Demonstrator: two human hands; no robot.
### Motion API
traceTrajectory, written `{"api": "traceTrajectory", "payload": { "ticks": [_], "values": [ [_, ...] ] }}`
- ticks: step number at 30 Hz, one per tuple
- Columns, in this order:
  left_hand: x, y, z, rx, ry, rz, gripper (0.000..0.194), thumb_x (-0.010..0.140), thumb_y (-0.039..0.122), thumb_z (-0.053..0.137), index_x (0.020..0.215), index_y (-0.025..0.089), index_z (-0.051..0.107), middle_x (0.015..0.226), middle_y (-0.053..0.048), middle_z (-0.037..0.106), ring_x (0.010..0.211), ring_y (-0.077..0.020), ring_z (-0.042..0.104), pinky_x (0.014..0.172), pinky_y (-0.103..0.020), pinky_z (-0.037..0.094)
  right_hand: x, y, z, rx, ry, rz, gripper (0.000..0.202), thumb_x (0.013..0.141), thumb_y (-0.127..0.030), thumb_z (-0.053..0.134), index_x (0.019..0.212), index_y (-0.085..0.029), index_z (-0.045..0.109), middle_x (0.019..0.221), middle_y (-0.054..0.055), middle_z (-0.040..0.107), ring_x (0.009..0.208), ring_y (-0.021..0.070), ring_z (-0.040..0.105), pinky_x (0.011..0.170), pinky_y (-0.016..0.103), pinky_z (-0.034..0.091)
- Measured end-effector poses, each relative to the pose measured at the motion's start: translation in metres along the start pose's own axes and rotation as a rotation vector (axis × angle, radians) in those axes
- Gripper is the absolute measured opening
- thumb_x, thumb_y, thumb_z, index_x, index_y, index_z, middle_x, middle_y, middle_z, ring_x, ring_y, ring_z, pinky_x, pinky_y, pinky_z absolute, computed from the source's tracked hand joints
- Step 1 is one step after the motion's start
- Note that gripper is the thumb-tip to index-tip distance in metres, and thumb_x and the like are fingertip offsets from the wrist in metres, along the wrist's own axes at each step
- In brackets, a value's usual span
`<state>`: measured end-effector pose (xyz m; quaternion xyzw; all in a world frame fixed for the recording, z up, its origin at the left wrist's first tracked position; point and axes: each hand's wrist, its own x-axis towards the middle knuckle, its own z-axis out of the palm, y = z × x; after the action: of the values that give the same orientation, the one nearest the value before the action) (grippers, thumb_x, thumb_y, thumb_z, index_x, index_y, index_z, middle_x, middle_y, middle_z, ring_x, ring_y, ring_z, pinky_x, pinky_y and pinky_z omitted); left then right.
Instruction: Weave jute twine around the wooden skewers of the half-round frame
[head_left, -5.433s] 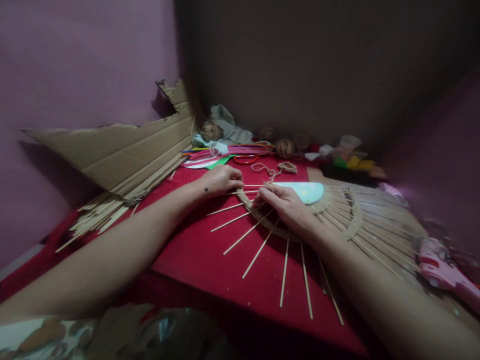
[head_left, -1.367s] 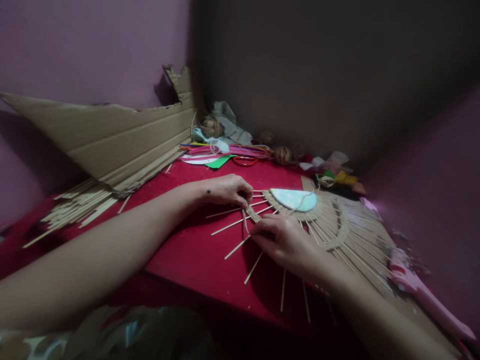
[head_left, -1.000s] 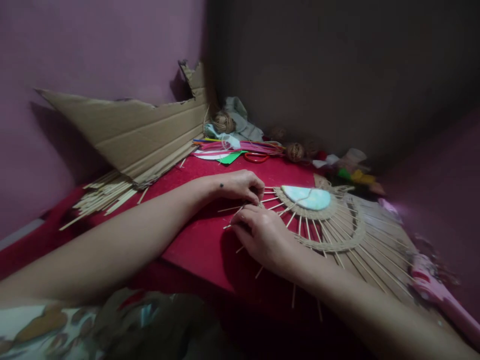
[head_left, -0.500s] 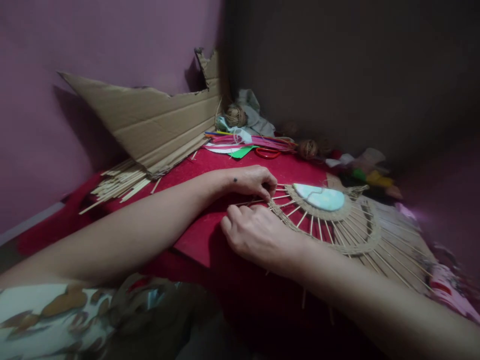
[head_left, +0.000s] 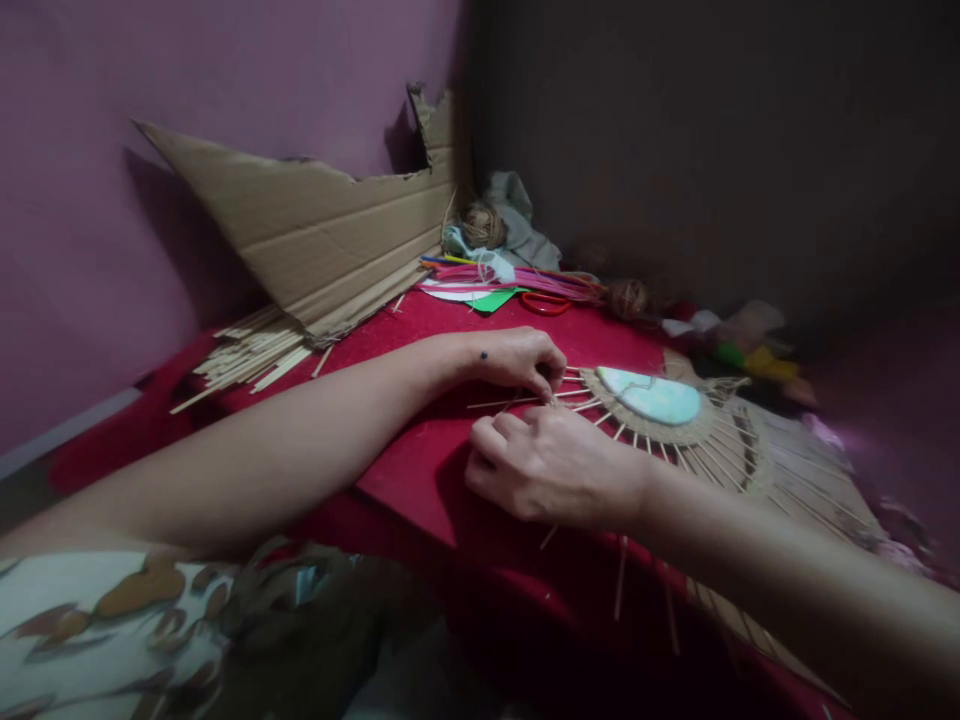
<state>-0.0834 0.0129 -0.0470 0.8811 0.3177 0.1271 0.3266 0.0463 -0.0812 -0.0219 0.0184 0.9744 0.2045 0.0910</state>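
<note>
A half-round piece of weaving lies on the red-covered table, its thin wooden sticks fanning out from a pale blue-white half disc. Twine runs in and out between the sticks in bands. My left hand pinches at the left end of the outer band, thumb and fingers together around twine. Close below it, my right hand is curled with its fingertips at the same spot, on the twine. The right hand and forearm hide much of the outer band. Exactly where each fingertip grips is too small to see.
Torn cardboard leans on the wall over a bundle of sticks. Behind the weaving lie a twine ball, pink strips, red-handled scissors and a green sheet. Another cardboard piece lies under the weaving's right side.
The view has shifted slightly, moving everything a little to the right. My right hand has turned and come closer to my left at the band's end, and its forearm now covers more of the weaving.
</note>
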Motion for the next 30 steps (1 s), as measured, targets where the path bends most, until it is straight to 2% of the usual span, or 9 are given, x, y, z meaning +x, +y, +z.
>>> {"api": "traceTrajectory", "payload": {
  "ticks": [4,9,15,19,24,30],
  "values": [
    [0.002,-0.003,0.0,0.017,0.0,0.038,0.009,0.074,0.02,0.069,0.078,0.012,0.067,0.068,0.001,0.064,0.064,-0.0101,0.051,0.059,-0.021,0.035,-0.011,0.003,0.006,-0.013,0.05,-0.001,0.033,0.095,-0.014,0.03,0.083,-0.014,0.061,0.094,0.013,0.063,0.065,0.015,0.055,0.048,0.03,0.032],
    [0.005,-0.005,0.0,0.03,0.003,0.045,0.008,0.074,0.02,0.069,0.078,0.012,0.068,0.068,0.0,0.064,0.063,-0.0098,0.051,0.059,-0.022,0.035,-0.031,0.01,0.017,-0.037,0.136,0.049,0.033,0.094,-0.009,0.034,0.077,-0.015,0.061,0.078,0.007,0.061,0.059,0.013,0.049,0.048,0.03,0.029],
    [0.007,-0.009,0.0,0.044,-0.009,0.053,0.009,0.075,0.022,0.069,0.079,0.014,0.068,0.067,0.0,0.064,0.062,-0.0098,0.051,0.06,-0.022,0.035,-0.069,0.006,0.033,0.088,0.218,0.333,0.027,0.091,-0.012,0.04,0.076,-0.015,0.062,0.07,0.005,0.059,0.061,0.0126,0.048,0.055,0.028,0.033],
    [0.006,-0.009,-0.001,0.02,-0.012,0.052,0.007,0.075,0.02,0.068,0.078,0.014,0.068,0.067,0.001,0.062,0.063,-0.0098,0.052,0.059,-0.021,0.035,-0.088,-0.004,0.044,0.142,0.323,0.517,0.02,0.087,-0.011,0.046,0.086,-0.014,0.066,0.065,0.003,0.062,0.059,0.0129,0.052,0.054,0.027,0.034],
    [0.004,-0.005,-0.002,-0.001,-0.02,-0.01,0.006,0.074,0.02,0.067,0.076,0.014,0.066,0.067,0.002,0.062,0.062,-0.009,0.052,0.059,-0.02,0.036,-0.098,-0.016,0.051,0.153,0.399,0.625,0.021,0.089,-0.013,0.046,0.083,-0.016,0.066,0.063,0.002,0.064,0.054,0.0111,0.053,0.051,0.025,0.033],
    [0.004,-0.005,-0.003,-0.02,-0.034,-0.029,0.015,0.077,0.028,0.066,0.08,0.014,0.067,0.068,0.001,0.063,0.063,-0.0091,0.053,0.06,-0.02,0.037,-0.099,-0.022,0.05,0.207,0.368,0.689,0.022,0.09,-0.016,0.045,0.083,-0.017,0.066,0.064,0.002,0.065,0.055,0.0112,0.055,0.05,0.025,0.032]
  ]
}}
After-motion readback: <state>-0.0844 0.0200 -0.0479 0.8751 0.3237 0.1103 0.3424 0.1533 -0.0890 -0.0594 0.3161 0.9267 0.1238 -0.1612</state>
